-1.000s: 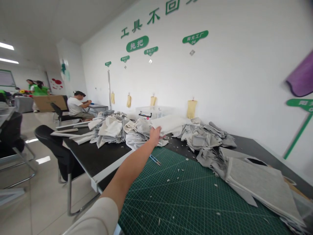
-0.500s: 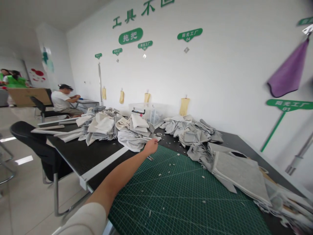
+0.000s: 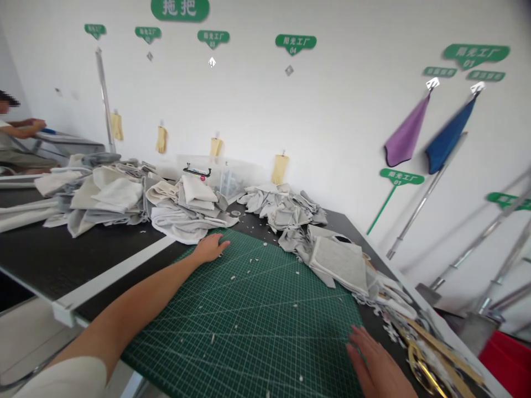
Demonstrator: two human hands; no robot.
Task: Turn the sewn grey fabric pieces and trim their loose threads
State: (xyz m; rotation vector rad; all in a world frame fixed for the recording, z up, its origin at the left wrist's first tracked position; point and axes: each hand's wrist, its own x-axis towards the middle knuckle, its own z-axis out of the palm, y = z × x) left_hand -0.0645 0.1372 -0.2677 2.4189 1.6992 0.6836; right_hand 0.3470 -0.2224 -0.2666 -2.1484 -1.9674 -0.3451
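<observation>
My left hand (image 3: 211,248) is at the far left edge of the green cutting mat (image 3: 257,309), fingers apart, beside a folded white cloth pile (image 3: 182,221). Nothing shows in its grasp. At the lower right, my right hand (image 3: 375,362) hovers at or over the mat's right edge with fingers spread, holding nothing. Small white scraps lie scattered over the mat. Folded grey cloths (image 3: 338,258) lie along its right side, and gold-handled scissors (image 3: 423,367) are to the right of my right hand.
More cloth heaps (image 3: 105,193) cover the left part of the black table (image 3: 120,246). A clear plastic bin (image 3: 232,176) stands behind, near a grey cloth heap (image 3: 286,207). Long-handled tools (image 3: 468,249) lean at the right wall. A person (image 3: 19,132) sits at the far left.
The view has turned right and down. My left hand has opened and come away from the white cloth's edge onto the mat. My right hand has come into view at the lower right.
</observation>
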